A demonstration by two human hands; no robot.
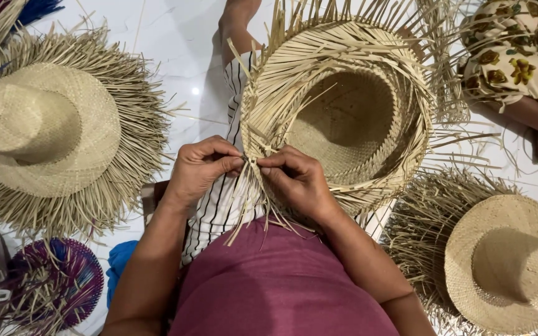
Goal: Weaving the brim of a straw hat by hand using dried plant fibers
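The unfinished straw hat (344,118) rests brim-up on the person's lap; left hand (202,167) and right hand (297,180) pinch loose strands (251,157) at its near rim, which could snap if pulled hard; finished hats (45,130) flank it

Glossy white marble-veined floor (182,56), a small bright light glint (195,91); no furniture visible

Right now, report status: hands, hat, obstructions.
Left hand and right hand pinching straw strands at rim of unfinished hat. Hat opening up, on lap. Finished hats either side, apart.
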